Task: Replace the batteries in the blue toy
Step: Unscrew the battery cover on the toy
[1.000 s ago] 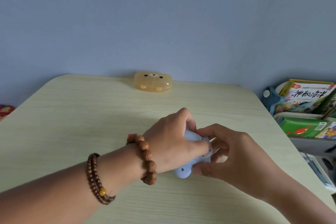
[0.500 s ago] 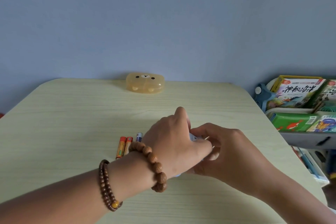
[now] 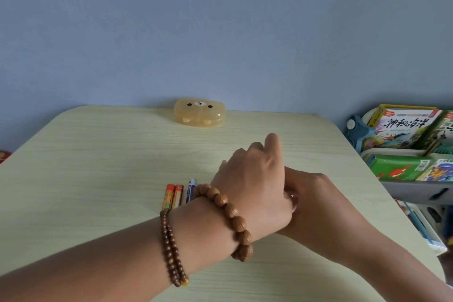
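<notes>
Blue toy: none of it shows from where I stand; it is presumably buried between the two hands at centre right of the frame, low over the desk [image 3: 98, 167]. The left hand [image 3: 252, 186], wearing bead bracelets [image 3: 228, 208] at the wrist, arches over the spot with its fingers curled down, and the right hand [image 3: 316, 201] presses in from the right, touching it. Whether either hand is clamped on anything I cannot tell. Just left of the left wrist lie three batteries [image 3: 180, 193] side by side, two orange and one blue-and-white. A bear-faced amber case [image 3: 199, 113] sits at the far edge. I judge the compartment is being worked on; next a battery must be picked up and seated the right way round.
</notes>
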A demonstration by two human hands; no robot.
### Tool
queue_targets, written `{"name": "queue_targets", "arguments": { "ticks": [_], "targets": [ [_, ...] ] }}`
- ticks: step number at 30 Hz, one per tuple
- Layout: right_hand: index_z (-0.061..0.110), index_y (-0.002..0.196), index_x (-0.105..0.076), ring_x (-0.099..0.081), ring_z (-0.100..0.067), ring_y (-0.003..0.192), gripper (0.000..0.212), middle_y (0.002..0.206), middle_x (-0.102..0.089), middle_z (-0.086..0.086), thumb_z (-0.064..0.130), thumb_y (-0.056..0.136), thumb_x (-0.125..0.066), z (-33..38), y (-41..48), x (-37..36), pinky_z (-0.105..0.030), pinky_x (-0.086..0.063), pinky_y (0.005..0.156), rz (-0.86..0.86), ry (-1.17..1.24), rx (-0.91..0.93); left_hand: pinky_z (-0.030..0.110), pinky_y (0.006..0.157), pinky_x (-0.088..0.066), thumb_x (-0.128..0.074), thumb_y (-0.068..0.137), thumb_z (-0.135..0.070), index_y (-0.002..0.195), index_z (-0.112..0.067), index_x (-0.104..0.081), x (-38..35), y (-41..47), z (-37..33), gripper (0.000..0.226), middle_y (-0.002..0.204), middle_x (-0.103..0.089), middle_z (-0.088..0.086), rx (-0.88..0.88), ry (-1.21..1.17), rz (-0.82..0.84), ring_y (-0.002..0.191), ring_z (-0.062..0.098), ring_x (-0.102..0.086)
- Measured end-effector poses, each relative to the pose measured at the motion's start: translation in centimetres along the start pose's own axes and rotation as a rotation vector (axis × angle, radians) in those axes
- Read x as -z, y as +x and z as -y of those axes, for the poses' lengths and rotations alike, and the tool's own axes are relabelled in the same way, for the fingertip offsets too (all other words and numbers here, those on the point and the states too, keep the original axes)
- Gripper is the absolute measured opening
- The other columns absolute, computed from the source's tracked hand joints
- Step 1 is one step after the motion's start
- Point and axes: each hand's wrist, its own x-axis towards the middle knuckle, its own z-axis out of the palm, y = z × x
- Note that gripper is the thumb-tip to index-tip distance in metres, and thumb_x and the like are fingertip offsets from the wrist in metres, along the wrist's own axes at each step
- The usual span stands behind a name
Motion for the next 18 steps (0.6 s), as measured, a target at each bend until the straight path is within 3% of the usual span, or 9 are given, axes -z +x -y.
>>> {"name": "queue_targets", "arguments": {
  "ticks": [5, 8, 12, 14, 18],
  "targets": [
    [0.047, 0.082, -0.064, -0.066, -0.006, 0.061, 0.029, 0.07, -0.073, 0.01, 0.043, 0.061, -0.084, 0.4, -0.2, 0.5, -0.014, -0.047, 0.053, 0.036, 0.098, -0.06, 0.023, 0.052, -0.036, -0.056, 0.08, -0.021, 0.096, -0.02, -0.041, 0.8, -0.1, 1.0, 0.022, 0.079, -0.055, -0.005, -0.03, -0.097, 0.018, 0.062, 0.013, -0.052],
    [0.039, 0.095, -0.07, -0.066, -0.008, 0.06, 0.035, 0.07, -0.072, 0.007, 0.043, 0.063, -0.083, 0.2, -0.4, 0.5, -0.03, -0.056, 0.06, 0.049, 0.113, -0.091, 0.027, 0.06, -0.047, -0.058, 0.079, -0.023, 0.095, -0.022, -0.048, 0.5, -0.5, 2.2, 0.019, 0.08, -0.062, -0.008, -0.086, -0.178, 0.005, 0.07, 0.013, -0.059],
    [0.041, 0.097, -0.067, -0.065, -0.005, 0.058, 0.041, 0.067, -0.071, 0.013, 0.054, 0.061, -0.081, 0.0, -0.9, 0.9, -0.023, -0.053, 0.057, 0.055, 0.102, -0.132, 0.031, 0.081, -0.052, -0.068, 0.075, -0.046, 0.1, -0.028, -0.056, 0.8, -0.9, 4.2, 0.033, 0.108, -0.067, -0.011, -0.14, -0.246, 0.129, 0.097, 0.008, -0.063],
    [0.043, 0.098, -0.066, -0.066, -0.004, 0.059, 0.042, 0.068, -0.071, 0.015, 0.053, 0.061, -0.084, 0.0, -0.9, 1.0, -0.02, -0.051, 0.057, 0.072, 0.105, -0.147, 0.031, 0.088, -0.05, -0.078, 0.072, -0.048, 0.102, -0.031, -0.059, 1.2, -0.8, 4.8, 0.04, 0.115, -0.064, -0.014, -0.15, -0.244, 0.162, 0.105, 0.006, -0.061],
    [0.044, 0.098, -0.065, -0.065, -0.005, 0.059, 0.051, 0.072, -0.073, 0.012, 0.066, 0.055, -0.083, -0.1, -1.0, 1.1, -0.032, -0.056, 0.062, 0.088, 0.119, -0.187, 0.023, 0.092, -0.047, -0.086, 0.065, -0.053, 0.113, -0.035, -0.064, 2.0, -0.4, 5.8, 0.056, 0.121, -0.056, -0.02, -0.25, -0.185, 0.281, 0.112, 0.002, -0.057]
  ]
}}
